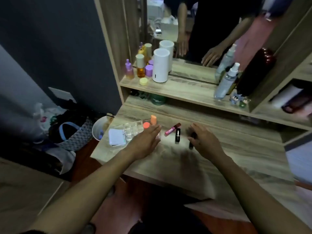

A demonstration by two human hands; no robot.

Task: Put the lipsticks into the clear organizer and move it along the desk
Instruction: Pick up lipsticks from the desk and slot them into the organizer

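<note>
The clear organizer (130,130) stands on the desk's left part, with two orange sticks (146,125) upright in its far cells and a white pad (116,136) beside it. My left hand (146,141) reaches toward the organizer's right side, fingers apart, holding nothing. A pink lip gloss (172,129) and a black lipstick (177,135) lie on the desk between my hands. My right hand (205,141) curls over another black lipstick (192,141); I cannot tell whether its fingers grip it.
A white cup (99,128) sits just off the desk's left edge, above bags on the floor. The shelf behind carries a white cylinder (161,65), small bottles (141,68), spray bottles (227,80) and a mirror (202,31). The wooden desk (219,157) stretches right.
</note>
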